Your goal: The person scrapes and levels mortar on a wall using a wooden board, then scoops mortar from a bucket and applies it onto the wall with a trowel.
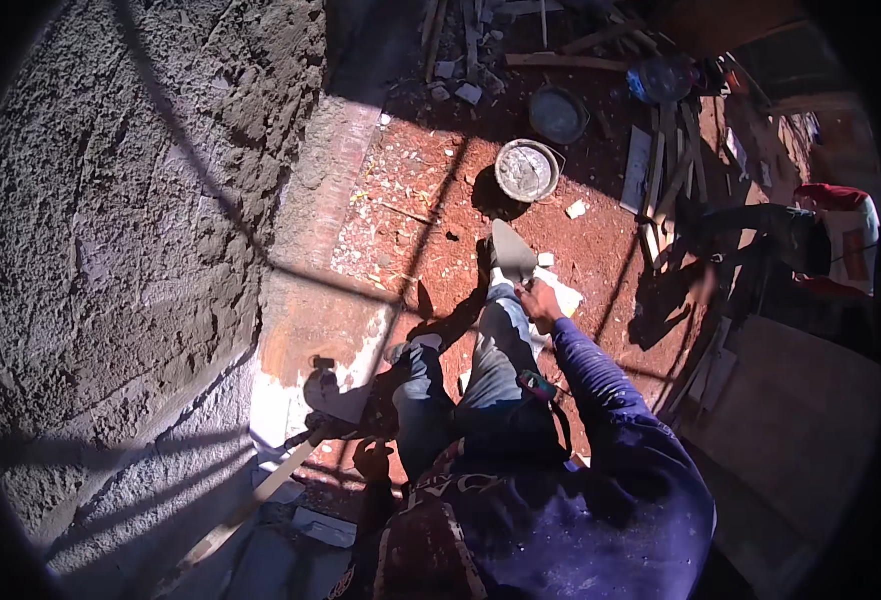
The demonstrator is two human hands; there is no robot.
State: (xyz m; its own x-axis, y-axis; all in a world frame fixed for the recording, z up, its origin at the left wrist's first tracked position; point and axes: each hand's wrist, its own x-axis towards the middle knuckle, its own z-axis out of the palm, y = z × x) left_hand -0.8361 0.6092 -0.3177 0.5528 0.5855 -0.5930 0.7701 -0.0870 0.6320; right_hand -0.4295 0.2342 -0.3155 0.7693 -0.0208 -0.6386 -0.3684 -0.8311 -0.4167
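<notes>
My right hand, at the end of a purple sleeve, is closed on a metal trowel, its pale blade pointing away from me above my foot. My left hand hangs low in shadow beside my left leg, near a long wooden batten; its fingers are too dark to make out. Past my feet, a round bucket with grey material in it stands on red soil, and a darker bucket sits behind it.
A rough plastered wall rises on the left above a pale concrete strip. Planks and rubble lie at the back and right. A person bends at the far right. A large pale board lies at the lower right.
</notes>
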